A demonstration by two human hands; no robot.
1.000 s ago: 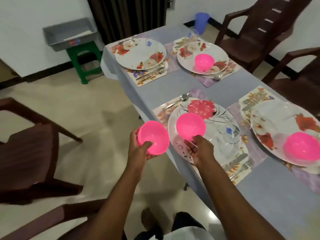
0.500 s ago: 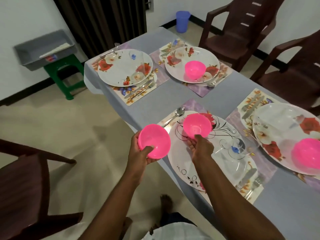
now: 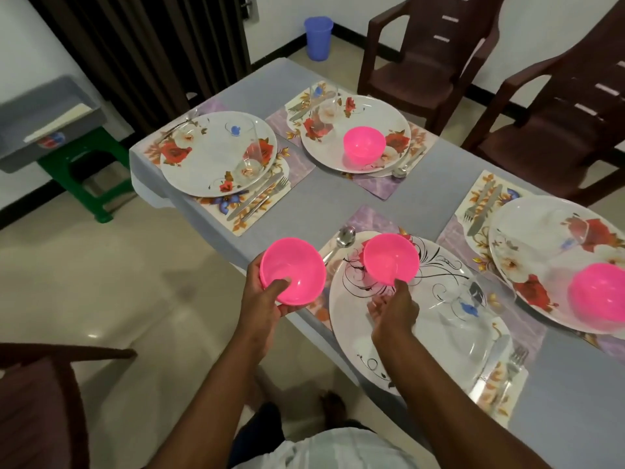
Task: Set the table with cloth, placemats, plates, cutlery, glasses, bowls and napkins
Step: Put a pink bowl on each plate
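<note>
My left hand (image 3: 262, 299) grips a pink bowl (image 3: 293, 269) by its rim, thumb inside, off the table's left edge. My right hand (image 3: 392, 308) holds a second pink bowl (image 3: 390, 257) at its near rim over the near white plate (image 3: 372, 343) with black swirls. That plate lies on a placemat with a glass (image 3: 473, 299), a spoon (image 3: 340, 242) and a fork (image 3: 515, 358). Two more pink bowls (image 3: 363, 145) (image 3: 598, 292) sit on the far and right floral plates. The far-left plate (image 3: 216, 154) carries only a glass. A grey cloth (image 3: 338, 198) covers the table.
Brown plastic chairs (image 3: 433, 52) (image 3: 568, 106) stand along the table's right side, another chair (image 3: 37, 401) at lower left. A green stool (image 3: 88, 174) bearing a grey tray (image 3: 40, 120) stands left. A blue bin (image 3: 318, 37) sits by the far wall.
My view has shifted and drawn closer to the table. My right hand has set its pink bowl further onto the near plate. My left hand keeps its bowl beside the table edge.
</note>
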